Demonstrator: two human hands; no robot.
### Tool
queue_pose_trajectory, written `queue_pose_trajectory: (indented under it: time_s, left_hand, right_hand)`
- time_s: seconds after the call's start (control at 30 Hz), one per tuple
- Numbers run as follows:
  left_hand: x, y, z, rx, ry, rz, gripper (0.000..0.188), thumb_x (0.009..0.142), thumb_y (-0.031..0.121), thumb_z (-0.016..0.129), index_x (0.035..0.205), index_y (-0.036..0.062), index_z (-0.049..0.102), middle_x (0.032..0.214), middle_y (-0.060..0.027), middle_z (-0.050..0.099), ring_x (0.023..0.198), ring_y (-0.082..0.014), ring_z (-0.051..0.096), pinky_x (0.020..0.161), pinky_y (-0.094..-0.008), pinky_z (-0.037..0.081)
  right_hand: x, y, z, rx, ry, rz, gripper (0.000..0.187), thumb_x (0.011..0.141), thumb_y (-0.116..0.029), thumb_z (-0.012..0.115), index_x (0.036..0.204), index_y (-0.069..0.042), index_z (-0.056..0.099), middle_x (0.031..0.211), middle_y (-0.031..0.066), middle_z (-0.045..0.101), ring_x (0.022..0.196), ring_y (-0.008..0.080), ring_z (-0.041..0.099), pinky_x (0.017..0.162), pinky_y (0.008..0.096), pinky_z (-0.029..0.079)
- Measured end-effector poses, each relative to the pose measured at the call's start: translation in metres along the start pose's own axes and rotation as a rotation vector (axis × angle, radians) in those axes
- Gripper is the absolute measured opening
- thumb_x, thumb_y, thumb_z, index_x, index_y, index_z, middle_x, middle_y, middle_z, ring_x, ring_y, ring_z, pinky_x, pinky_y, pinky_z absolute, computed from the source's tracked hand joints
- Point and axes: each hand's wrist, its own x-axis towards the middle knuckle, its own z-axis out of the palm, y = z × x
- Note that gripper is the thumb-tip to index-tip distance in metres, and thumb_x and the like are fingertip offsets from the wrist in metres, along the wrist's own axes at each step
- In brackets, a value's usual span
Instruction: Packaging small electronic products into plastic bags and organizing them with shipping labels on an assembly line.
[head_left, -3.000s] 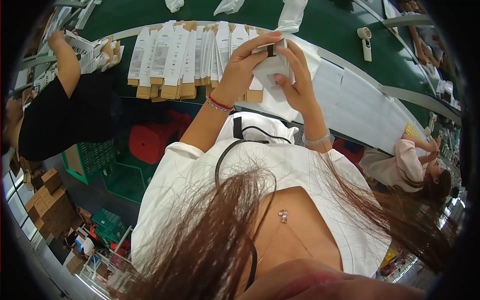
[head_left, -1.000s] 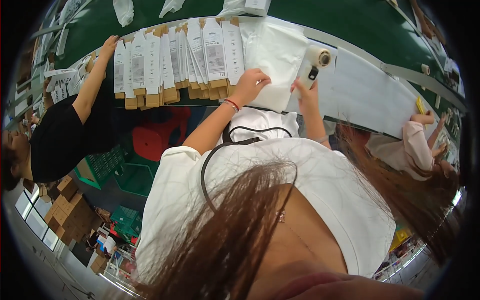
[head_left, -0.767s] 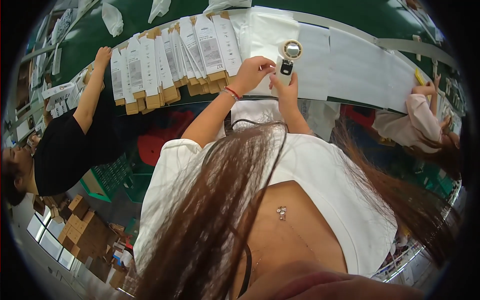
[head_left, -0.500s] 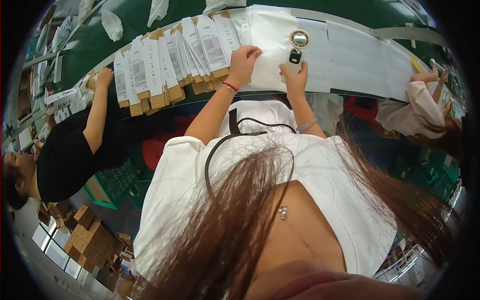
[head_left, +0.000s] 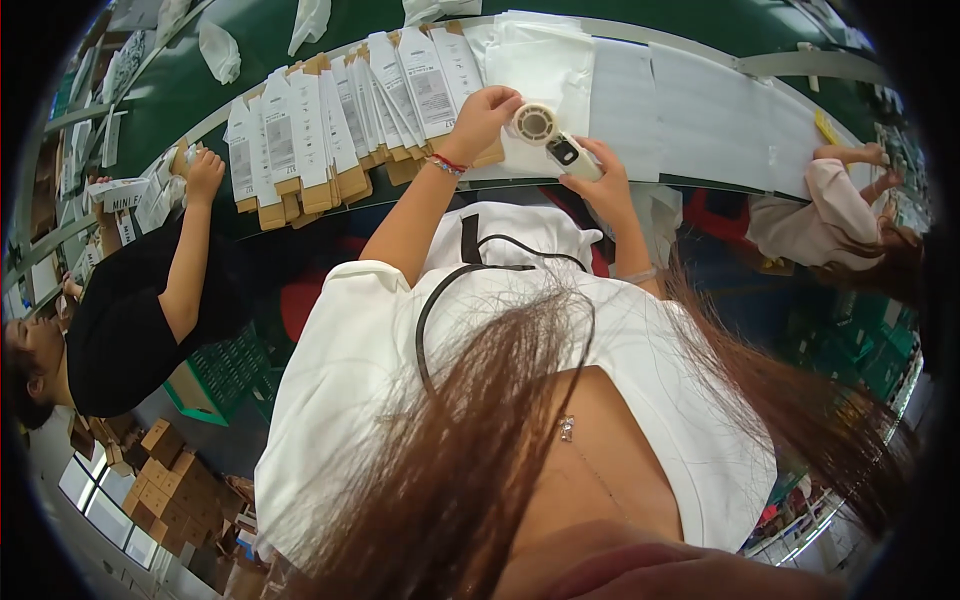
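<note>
Two hands meet over a stack of white sheets [head_left: 545, 70] at about twelve o'clock in the head view, on the near edge of a long green work table [head_left: 250, 70]. Going from the left, at ten o'clock a co-worker's hand [head_left: 205, 172] rests beside a fanned row of flat white-and-brown cartons [head_left: 330, 120] that runs up to eleven o'clock; these cartons lie overlapped and, by the look of it, already laid out. The left hand [head_left: 487, 108] comes next, its fingers pinched closed on the rim of a small round white device [head_left: 535, 124], which looks like a little handheld fan head, touching its left side. The right hand [head_left: 598, 180] sits just at one o'clock of centre, closed around the device's pale handle [head_left: 567, 152], so the thing lies between both grips, above the white sheets. I judge the work to be in its middle: the device is held but not yet set down. Farther right, at two o'clock, another person's sleeve [head_left: 830, 195] reaches the table.
</note>
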Motion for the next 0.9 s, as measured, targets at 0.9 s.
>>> queue_pose_trajectory:
  time_s: [0.9]
  left_hand:
    - [-0.025, 0.100, 0.050, 0.271, 0.140, 0.428, 0.005, 0.081, -0.001, 0.056, 0.076, 0.0026, 0.056, 0.072, -0.0049, 0.058, 0.060, -0.0165, 0.047, 0.059, -0.0272, 0.040]
  right_hand:
    - [0.061, -0.036, -0.020, 0.484, -0.591, 0.105, 0.073, 0.084, -0.016, 0.063, 0.146, -0.003, 0.028, 0.151, 0.0175, 0.027, 0.140, 0.0284, 0.026, 0.112, 0.0359, 0.024]
